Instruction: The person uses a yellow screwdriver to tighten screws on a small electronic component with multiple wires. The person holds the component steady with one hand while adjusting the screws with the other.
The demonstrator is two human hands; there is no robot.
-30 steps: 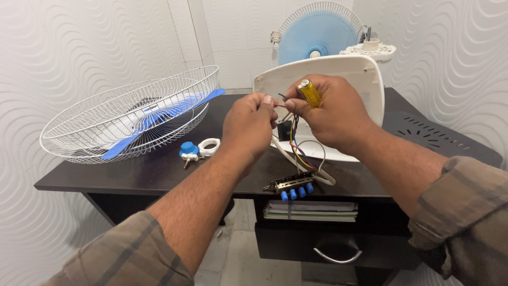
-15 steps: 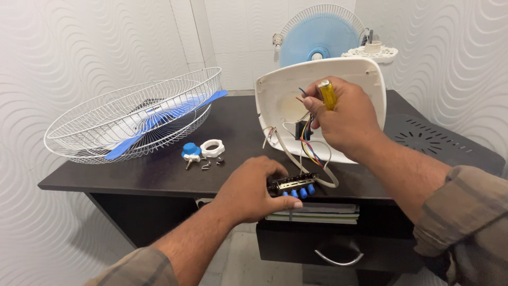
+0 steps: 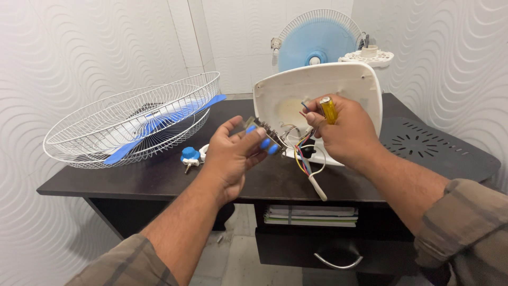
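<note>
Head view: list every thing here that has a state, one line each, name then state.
Switch block: loose from the housing, held in the left hand, wires attached.
Fan base housing: tipped up on the desk, inside exposed.
Screwdriver: gripped in the right hand.
Wire guard: detached, lying on the desk with the blue blade in it.
Drawer: shut.

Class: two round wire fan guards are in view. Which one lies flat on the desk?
The white wire guard at left, holding a loose blue blade. The other guard stands upright behind the desk.
</note>
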